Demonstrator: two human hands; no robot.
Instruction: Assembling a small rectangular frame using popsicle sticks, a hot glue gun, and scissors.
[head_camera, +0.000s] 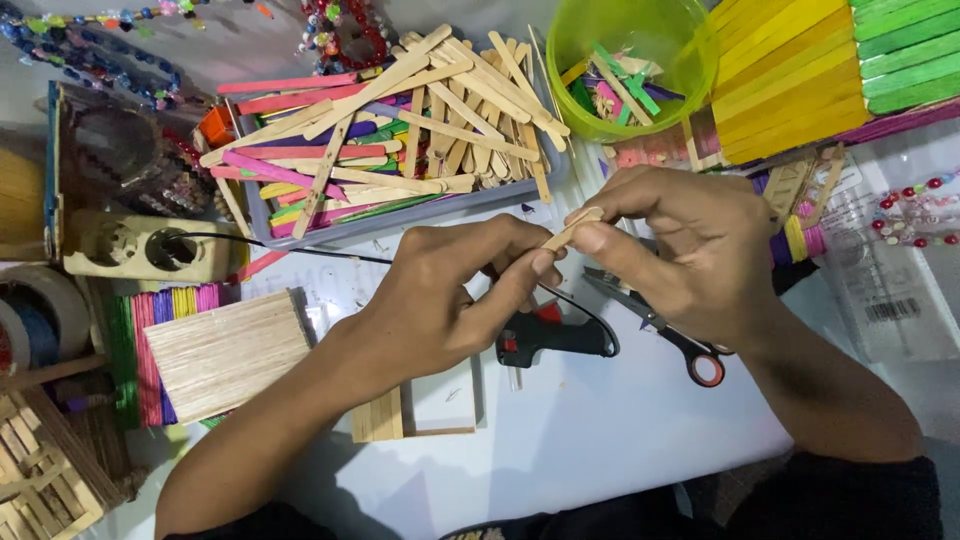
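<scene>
Both the left hand (450, 290) and right hand (680, 250) pinch one short wooden stick (570, 230).

Left hand (450, 290) and right hand (680, 250) meet over the table, fingers (600, 238) pinched together at the tips.

Left hand (455, 290), right hand (680, 245) pinching wooden stick (572, 228), scissors (655, 325) beneath

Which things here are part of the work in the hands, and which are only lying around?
In use:
- plain craft stick, pinched by left hand and right hand
- partly built stick frame below the hands

Lying about:
- glue gun
- scissors
- tray of mixed sticks
- green bowl
- bead strings
- tape rolls
</scene>
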